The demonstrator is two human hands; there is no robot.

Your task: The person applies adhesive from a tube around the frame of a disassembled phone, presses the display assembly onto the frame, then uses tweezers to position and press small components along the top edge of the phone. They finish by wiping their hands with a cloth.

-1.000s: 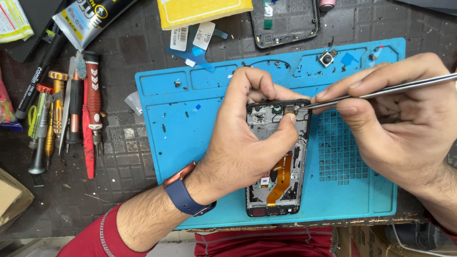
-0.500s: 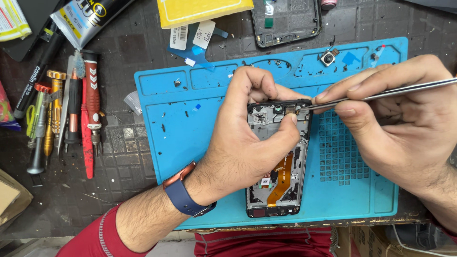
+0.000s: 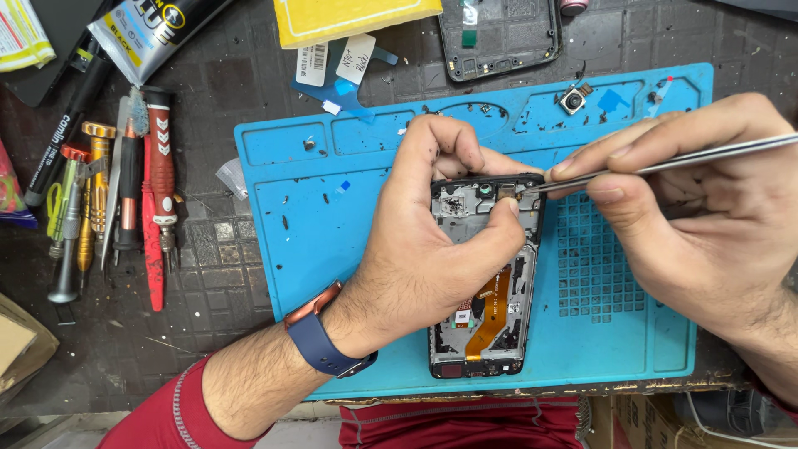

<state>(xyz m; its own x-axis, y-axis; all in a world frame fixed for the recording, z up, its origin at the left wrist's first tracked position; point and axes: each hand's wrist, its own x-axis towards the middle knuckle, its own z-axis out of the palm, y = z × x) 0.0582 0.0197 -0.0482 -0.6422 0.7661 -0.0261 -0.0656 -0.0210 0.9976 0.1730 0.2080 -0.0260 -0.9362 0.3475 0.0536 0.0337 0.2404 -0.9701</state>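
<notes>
Screwdrivers (image 3: 125, 199) lie left of blue repair mat (image 3: 332, 241). Left hand (image 3: 432, 249) curled over opened phone (image 3: 486, 283) at mat centre, thumb and fingers clamping upper frame. Right hand (image 3: 706, 224) pinches metal tweezers (image 3: 665, 162); tips closed, touching phone's top edge.

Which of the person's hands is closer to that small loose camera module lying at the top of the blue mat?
Right. The right hand, holding metal tweezers, lies just below the small square camera module; the left hand grips the opened phone, farther away.
</notes>
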